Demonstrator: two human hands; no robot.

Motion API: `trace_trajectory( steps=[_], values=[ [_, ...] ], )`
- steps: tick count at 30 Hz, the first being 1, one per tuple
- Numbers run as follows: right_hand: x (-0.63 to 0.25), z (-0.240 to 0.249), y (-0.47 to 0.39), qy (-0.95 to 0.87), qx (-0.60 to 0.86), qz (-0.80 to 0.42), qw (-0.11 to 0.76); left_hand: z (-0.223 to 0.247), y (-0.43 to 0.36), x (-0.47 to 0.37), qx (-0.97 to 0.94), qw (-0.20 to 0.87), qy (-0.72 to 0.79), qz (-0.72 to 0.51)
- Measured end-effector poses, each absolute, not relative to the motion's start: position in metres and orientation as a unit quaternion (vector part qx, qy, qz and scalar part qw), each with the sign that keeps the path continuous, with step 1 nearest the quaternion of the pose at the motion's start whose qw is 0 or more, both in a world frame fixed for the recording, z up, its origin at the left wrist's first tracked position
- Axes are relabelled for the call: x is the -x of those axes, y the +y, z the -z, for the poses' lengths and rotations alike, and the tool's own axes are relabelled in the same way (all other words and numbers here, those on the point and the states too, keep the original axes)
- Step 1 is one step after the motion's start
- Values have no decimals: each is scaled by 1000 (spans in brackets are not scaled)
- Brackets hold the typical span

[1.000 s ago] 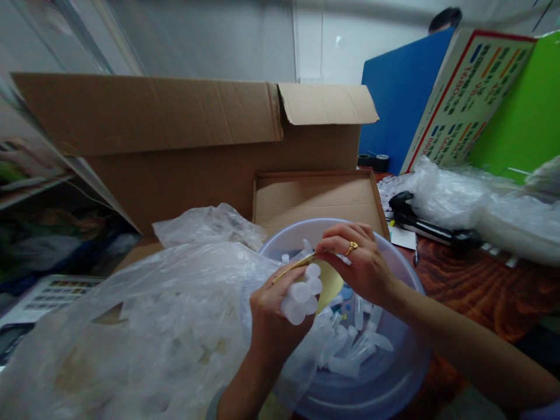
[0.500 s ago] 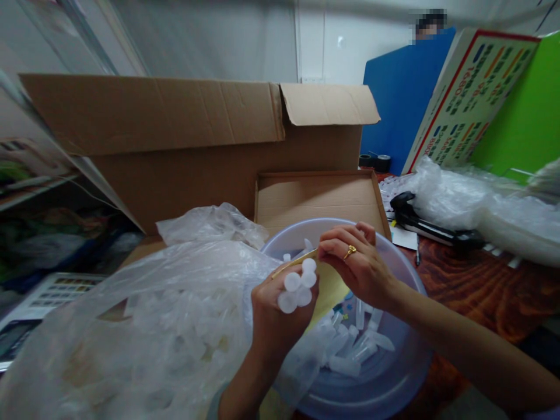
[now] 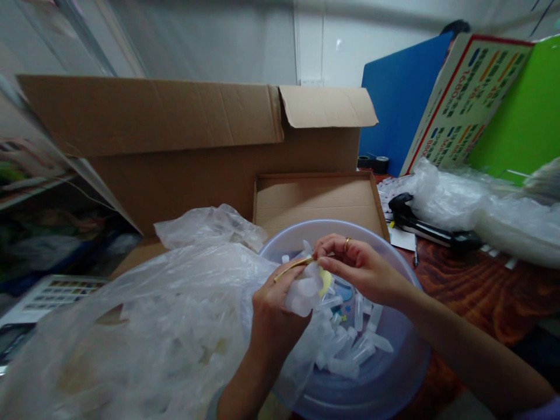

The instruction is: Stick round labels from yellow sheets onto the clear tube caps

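Observation:
My left hand (image 3: 275,315) is closed around a bundle of translucent white plastic tubes (image 3: 303,294), their round ends towards me and slightly blurred. Across its fingers runs the edge of a thin yellow piece (image 3: 292,268), either a strip or a sheet; I cannot tell which. At the far end of that edge, my right hand (image 3: 350,262) pinches it between thumb and fingers, just above the bundle. Both hands are over a pale purple basin (image 3: 394,373), where several loose tubes (image 3: 345,350) lie in a heap.
A large clear plastic bag (image 3: 144,332) full of pale pieces spreads to the left. Behind stand a tall open cardboard box (image 3: 219,181) and a shallow cardboard tray (image 3: 315,198). A black stapler-like tool (image 3: 437,230) and plastic wrap (image 3: 490,204) lie on the wooden table (image 3: 472,291).
My right hand has moved slightly down and left, closer to the bundle. Most of the broad yellow area that hung below it is out of sight. The tube ends have tilted.

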State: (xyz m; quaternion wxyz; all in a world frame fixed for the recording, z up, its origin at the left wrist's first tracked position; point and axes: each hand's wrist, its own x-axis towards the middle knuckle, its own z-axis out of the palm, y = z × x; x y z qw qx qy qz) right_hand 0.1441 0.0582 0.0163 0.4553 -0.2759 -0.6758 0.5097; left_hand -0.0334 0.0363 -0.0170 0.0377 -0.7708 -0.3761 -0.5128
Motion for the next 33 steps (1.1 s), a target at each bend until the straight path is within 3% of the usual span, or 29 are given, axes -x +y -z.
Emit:
trace_trajectory(
  steps=[22, 26, 29, 33],
  values=[
    [-138, -13, 54, -739, 322, -355, 473, 14, 35, 32, 779, 64, -370, 502],
    [-144, -13, 57, -710, 332, -332, 525, 10, 33, 31, 779, 96, -371, 497],
    [-152, -15, 63, -717, 349, -253, 548, 11, 32, 32, 775, 81, -371, 505],
    [-158, -16, 70, -787, 361, -90, 492, 14, 33, 33, 767, 59, -381, 512]
  ],
)
